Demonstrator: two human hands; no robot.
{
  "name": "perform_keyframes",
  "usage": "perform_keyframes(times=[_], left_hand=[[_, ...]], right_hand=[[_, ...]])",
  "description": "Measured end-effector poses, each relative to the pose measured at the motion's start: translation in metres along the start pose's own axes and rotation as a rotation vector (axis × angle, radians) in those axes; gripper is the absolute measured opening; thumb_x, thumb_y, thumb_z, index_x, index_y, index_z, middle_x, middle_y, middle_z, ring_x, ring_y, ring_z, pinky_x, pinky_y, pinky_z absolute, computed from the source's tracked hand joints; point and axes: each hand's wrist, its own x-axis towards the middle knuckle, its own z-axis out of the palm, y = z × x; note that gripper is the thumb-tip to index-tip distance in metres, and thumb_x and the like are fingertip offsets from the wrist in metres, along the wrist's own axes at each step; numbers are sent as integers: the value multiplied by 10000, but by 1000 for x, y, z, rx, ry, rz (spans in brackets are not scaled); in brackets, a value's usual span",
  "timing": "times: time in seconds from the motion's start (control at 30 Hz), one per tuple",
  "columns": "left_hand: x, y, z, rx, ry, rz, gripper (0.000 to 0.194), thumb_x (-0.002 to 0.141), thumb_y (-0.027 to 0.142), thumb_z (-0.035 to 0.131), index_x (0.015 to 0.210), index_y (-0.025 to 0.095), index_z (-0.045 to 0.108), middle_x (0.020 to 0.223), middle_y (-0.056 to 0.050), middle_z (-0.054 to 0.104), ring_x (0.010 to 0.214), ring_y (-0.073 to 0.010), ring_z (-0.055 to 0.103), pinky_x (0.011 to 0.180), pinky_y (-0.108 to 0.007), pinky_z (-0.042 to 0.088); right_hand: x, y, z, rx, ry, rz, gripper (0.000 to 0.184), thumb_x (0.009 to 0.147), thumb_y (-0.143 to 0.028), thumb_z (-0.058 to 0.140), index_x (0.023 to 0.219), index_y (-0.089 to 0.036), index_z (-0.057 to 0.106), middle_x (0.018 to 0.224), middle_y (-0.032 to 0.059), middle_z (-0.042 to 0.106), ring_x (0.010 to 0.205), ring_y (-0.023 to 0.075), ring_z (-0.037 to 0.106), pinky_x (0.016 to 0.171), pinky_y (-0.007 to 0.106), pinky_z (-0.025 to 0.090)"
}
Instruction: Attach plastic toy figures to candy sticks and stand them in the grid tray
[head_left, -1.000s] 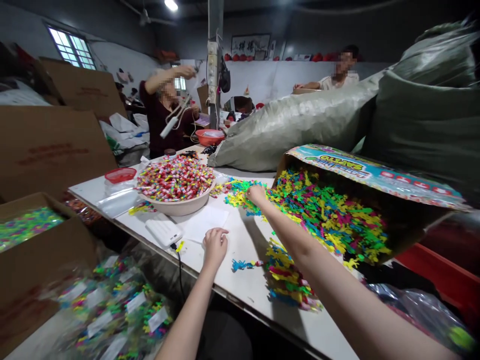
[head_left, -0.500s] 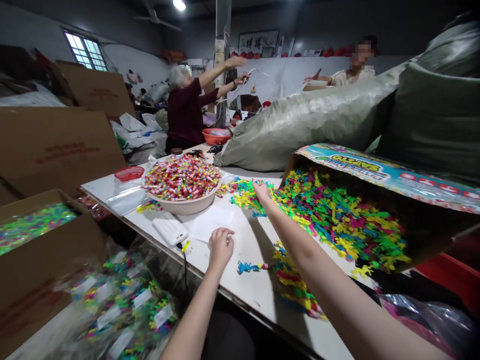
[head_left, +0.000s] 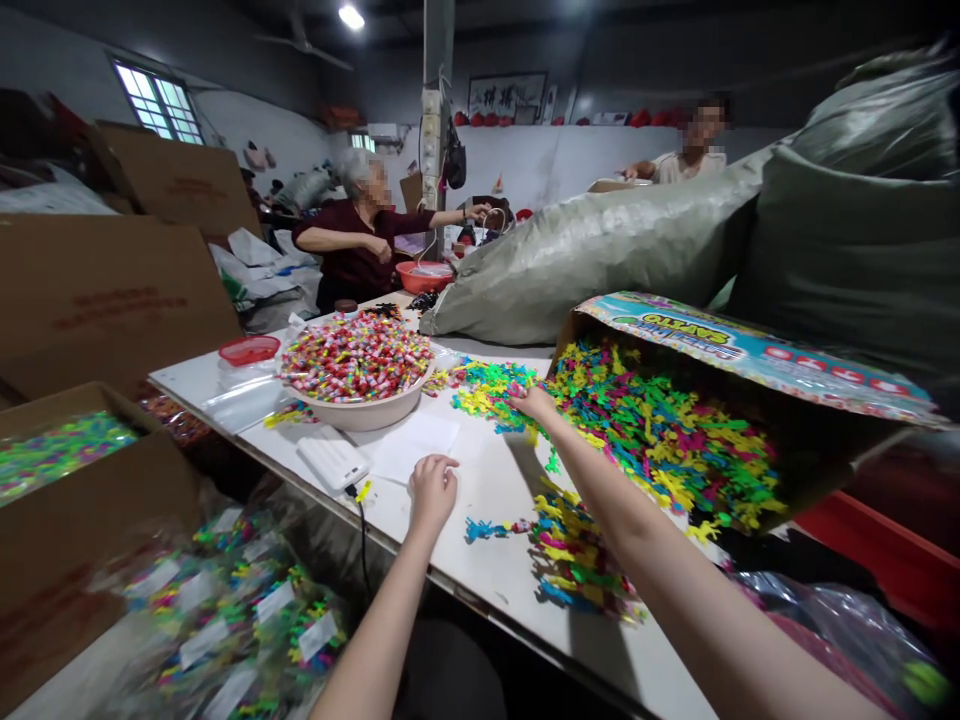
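Note:
My right hand is closed at the near edge of a loose pile of small plastic figures in yellow, green and blue. Yellow and green pieces show just under its fingers; the grip itself is partly hidden. My left hand rests on the table with loosely curved fingers, holding nothing, beside white paper. Between my forearms lies a stacked row of figures with small capsules, with one blue figure to its left. A tipped carton spills many more figures to the right.
A wide basin heaped with small red-and-white capsules stands behind a white power bank with a black cable. Big grey-green sacks lie across the back. Bagged figures sit lower left. Two co-workers are beyond the table.
My right hand has drawn slightly nearer across the pile, and green and yellow pieces now show beneath it. My left hand stays on the table. The co-worker in dark red has lowered their arms.

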Motion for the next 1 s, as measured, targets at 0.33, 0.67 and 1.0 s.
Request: perform_keyframes(times=[0.33, 0.67, 1.0], left_hand=[[0, 1, -1, -72, 11, -13, 235, 739, 115, 428, 839, 209, 619, 927, -45, 585, 1009, -225, 442, 895, -392, 330], [-46, 52, -22, -503, -35, 44, 314, 843, 356, 350, 969, 156, 556, 779, -51, 581, 755, -159, 540, 733, -301, 436], [-145, 160, -44, -1420, -399, -569, 297, 669, 372, 670, 845, 144, 597, 724, -9, 605, 632, -90, 544, 633, -215, 424]], right_hand=[[-25, -13, -26, -57, 37, 7, 235, 796, -336, 567, 698, -122, 569, 692, 10, 586, 620, 117, 537, 608, 259, 421], [-237, -12, -86, -19, 461, -709, 180, 811, -315, 529, 690, -201, 598, 551, 6, 536, 595, 156, 451, 654, 299, 303], [-374, 38, -102, 317, 190, -538, 306, 829, -302, 518, 1127, -251, 561, 864, 48, 610, 812, 207, 506, 750, 349, 361]])
